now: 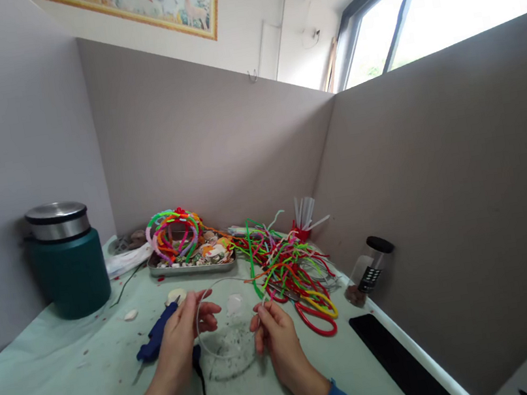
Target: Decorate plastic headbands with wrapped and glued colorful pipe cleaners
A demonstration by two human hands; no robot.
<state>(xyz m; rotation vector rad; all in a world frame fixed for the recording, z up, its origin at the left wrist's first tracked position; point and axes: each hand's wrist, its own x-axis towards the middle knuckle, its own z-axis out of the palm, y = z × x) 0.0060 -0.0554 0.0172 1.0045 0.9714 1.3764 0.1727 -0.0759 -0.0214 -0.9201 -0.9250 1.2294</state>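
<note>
A thin, pale, see-through hoop is held upright between my two hands, above the cloth-covered table. My right hand pinches its right side between thumb and fingertips. Around the left edge, my left hand curls its fingers loosely, with the hoop passing across them. Just beside my left wrist lies a blue glue gun, partly covered by that hand. Scissors with red and yellow handles rest beyond my right hand, their blades under a heap of colourful pipe cleaners.
At left stands a green flask. A metal tray holds pipe-cleaner rings and small pieces. White sticks stand in a red holder. A clear jar leans by the right partition, near a black strip. A black cable runs forward.
</note>
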